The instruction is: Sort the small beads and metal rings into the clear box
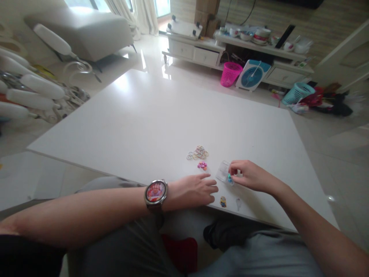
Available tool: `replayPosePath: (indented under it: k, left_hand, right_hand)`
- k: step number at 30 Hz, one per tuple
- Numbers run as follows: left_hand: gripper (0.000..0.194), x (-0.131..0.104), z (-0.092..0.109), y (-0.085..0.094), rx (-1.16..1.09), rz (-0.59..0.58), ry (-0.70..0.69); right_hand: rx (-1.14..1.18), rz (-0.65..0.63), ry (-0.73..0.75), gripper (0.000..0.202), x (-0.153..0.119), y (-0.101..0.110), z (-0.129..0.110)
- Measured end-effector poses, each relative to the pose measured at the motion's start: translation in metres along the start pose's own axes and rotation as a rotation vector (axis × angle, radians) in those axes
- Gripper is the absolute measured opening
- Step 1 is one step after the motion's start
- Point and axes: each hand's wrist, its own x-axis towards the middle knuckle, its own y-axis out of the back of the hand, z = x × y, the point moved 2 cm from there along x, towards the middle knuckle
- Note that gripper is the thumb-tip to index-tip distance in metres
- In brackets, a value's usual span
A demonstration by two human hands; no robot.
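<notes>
- Most of the white desk (150, 127) lies bare; the small things cluster near its front edge.
- Left hand (193, 191), smartwatch (156, 192) on its wrist, rests flat with fingers spread, grip apart and holding nothing.
- Right hand (250, 176) has its grip pinched on a small blue piece (230, 178) at the clear plastic box (223, 171).
- Loose rubber bands (197, 152) lie in a heap beyond the box, seemingly unsorted.
- Pink beads (202, 166) lie just beside the bands.
- Yellow charm (223, 201) and a clear charm (238, 202) remain at the desk's edge, outside the box.
</notes>
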Motion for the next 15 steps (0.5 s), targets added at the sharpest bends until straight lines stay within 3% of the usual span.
replayPosePath:
  k: [6, 15]
  left_hand:
    - [0.013, 0.000, 0.000, -0.005, -0.009, -0.026, 0.000]
    - [0.014, 0.002, 0.005, -0.008, -0.016, -0.008, -0.017]
  right_hand:
    - [-0.001, 0.030, 0.004, 0.009, 0.001, 0.000, -0.002]
    - [0.103, 0.133, 0.125, 0.008, 0.003, 0.003, -0.029]
